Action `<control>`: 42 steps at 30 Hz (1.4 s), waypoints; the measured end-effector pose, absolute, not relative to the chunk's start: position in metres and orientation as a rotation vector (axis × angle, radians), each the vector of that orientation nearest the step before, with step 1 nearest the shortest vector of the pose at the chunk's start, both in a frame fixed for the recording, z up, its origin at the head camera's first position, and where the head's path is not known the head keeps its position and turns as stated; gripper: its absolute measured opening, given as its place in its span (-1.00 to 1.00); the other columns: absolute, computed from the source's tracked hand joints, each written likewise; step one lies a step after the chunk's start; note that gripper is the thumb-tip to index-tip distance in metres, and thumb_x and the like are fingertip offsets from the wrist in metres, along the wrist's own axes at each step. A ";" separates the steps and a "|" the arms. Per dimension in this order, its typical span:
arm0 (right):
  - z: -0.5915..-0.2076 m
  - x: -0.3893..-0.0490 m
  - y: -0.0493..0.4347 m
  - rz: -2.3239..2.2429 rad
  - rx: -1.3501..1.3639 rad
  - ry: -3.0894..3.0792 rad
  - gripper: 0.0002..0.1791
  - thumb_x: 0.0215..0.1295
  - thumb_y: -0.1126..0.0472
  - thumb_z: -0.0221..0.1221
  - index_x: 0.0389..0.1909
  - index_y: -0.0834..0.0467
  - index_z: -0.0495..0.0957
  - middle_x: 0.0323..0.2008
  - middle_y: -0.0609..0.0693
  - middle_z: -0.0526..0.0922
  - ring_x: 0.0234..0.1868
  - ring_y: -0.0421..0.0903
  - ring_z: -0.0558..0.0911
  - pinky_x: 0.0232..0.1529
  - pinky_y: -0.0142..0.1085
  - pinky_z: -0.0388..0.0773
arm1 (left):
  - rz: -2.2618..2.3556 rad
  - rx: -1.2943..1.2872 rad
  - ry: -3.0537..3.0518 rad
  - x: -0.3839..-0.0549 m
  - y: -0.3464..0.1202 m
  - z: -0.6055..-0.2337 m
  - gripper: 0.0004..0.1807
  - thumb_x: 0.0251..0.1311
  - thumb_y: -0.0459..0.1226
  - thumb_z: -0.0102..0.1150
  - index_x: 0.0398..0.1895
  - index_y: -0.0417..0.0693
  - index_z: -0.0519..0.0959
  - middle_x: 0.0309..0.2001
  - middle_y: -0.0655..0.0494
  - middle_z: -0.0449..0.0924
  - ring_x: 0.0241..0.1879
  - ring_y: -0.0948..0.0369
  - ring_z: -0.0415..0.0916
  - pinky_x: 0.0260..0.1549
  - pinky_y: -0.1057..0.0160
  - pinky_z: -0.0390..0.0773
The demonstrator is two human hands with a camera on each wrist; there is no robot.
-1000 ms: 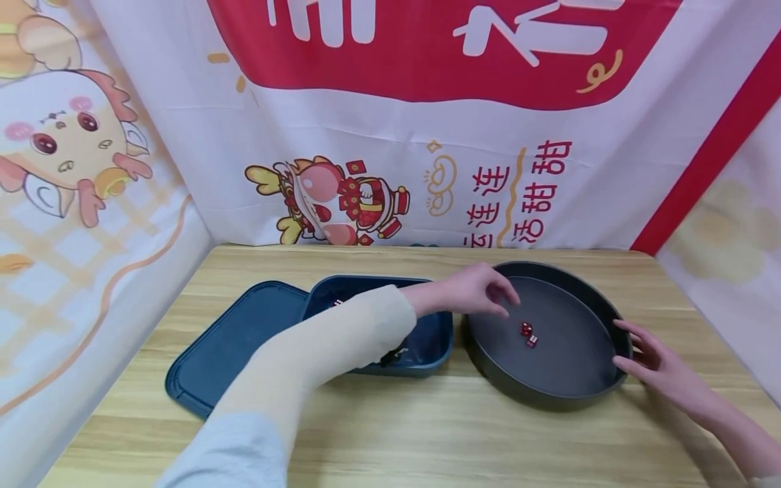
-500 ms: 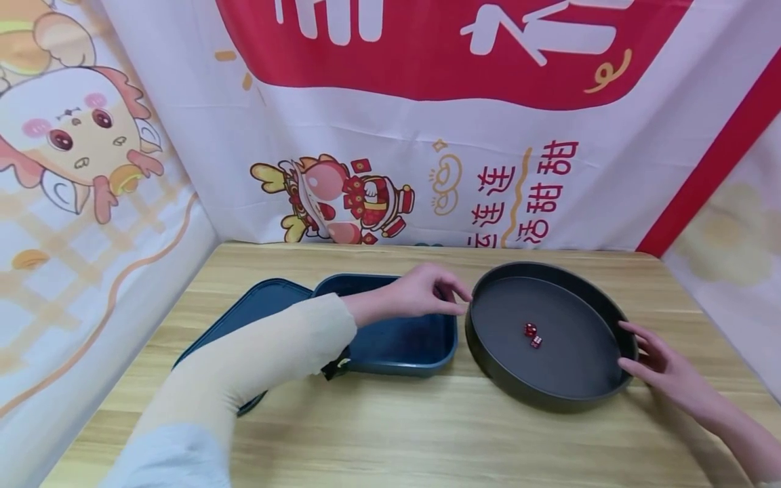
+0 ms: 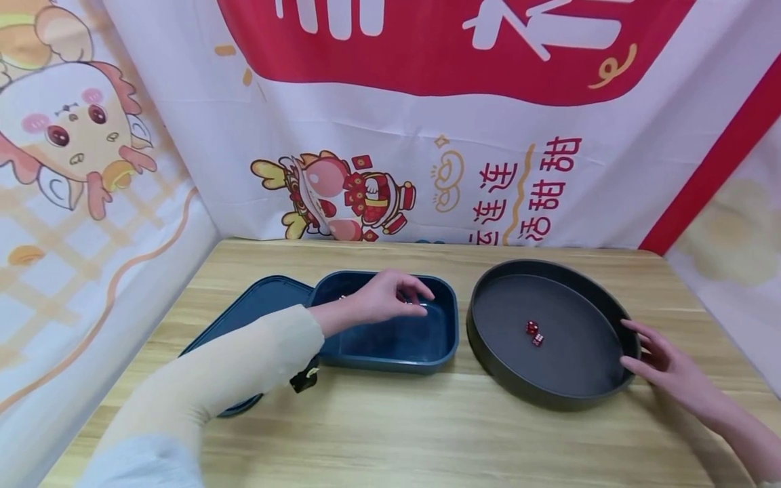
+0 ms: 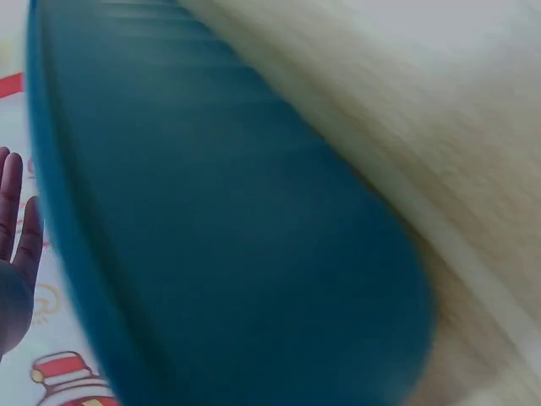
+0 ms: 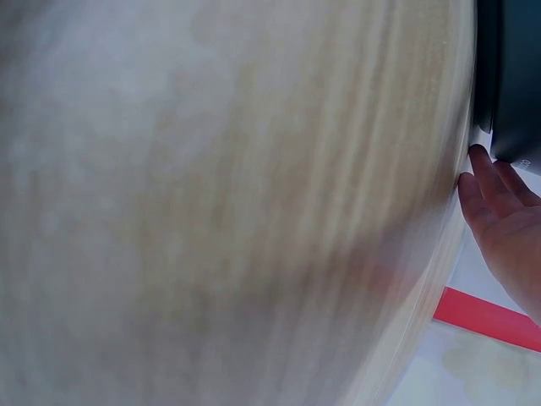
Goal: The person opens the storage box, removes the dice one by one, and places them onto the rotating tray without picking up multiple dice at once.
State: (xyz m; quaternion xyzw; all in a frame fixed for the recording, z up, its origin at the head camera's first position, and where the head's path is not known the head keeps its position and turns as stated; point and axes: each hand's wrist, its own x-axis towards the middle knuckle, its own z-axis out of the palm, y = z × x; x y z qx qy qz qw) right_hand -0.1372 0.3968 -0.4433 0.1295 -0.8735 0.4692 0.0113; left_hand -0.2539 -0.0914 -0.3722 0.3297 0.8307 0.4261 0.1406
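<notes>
My left hand point(image 3: 387, 296) hovers over the dark blue rectangular box point(image 3: 421, 364), fingers relaxed and thumb apart from them, with nothing visible between. In the left wrist view its fingers point(image 4: 28, 241) show at the left edge, beside the blurred blue lid point(image 4: 237, 211). My right hand point(image 3: 665, 369) holds the right side of the round dark grey pan point(image 3: 518, 379), index finger and thumb at its rim. Two red dice, one red die point(image 3: 532, 327) touching another die point(image 3: 537, 339), lie on the pan's floor. Behind my left wrist, small dice point(image 3: 342, 297) show partly in the box.
The blue lid lies on the wooden table point(image 3: 427, 434) left of the box, partly under my left sleeve point(image 3: 244, 366). A black strap piece point(image 3: 304, 377) hangs below my left wrist. Printed cloth point(image 3: 378, 122) stands behind the table and along both sides.
My left hand has moved left, from above the pan to above the box. My right hand stays at the pan's rim, and the two dice in the pan lie as before.
</notes>
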 end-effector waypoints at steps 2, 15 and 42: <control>-0.443 -0.137 0.397 1.459 0.404 -2.727 -0.27 0.37 0.43 0.11 0.49 0.07 0.10 0.21 -0.41 0.18 0.05 -0.63 0.31 -0.10 -0.66 0.38 | 1.231 0.927 2.414 -0.254 -0.096 -0.375 -0.70 0.15 -0.33 0.36 -0.02 -0.13 0.67 -0.24 0.05 0.66 -0.27 0.22 0.56 -0.23 0.26 0.58; -0.441 -0.137 0.395 1.471 0.390 -2.729 -0.28 0.36 0.43 0.12 0.48 0.09 0.11 0.22 -0.39 0.19 0.04 -0.65 0.31 -0.09 -0.67 0.37 | 1.043 0.808 2.516 -0.268 -0.115 -0.407 -0.59 0.07 -0.30 0.43 0.04 -0.05 0.63 -0.16 0.05 0.63 -0.30 0.24 0.55 -0.26 0.29 0.56; -0.440 -0.137 0.393 1.478 0.395 -2.721 -0.29 0.35 0.43 0.13 0.47 0.12 0.13 0.20 -0.43 0.21 0.04 -0.62 0.34 -0.09 -0.65 0.39 | 1.016 0.719 2.545 -0.265 -0.113 -0.419 -0.80 0.14 -0.36 0.37 -0.14 -0.07 0.71 -0.36 0.23 0.64 -0.37 0.28 0.56 -0.28 0.30 0.56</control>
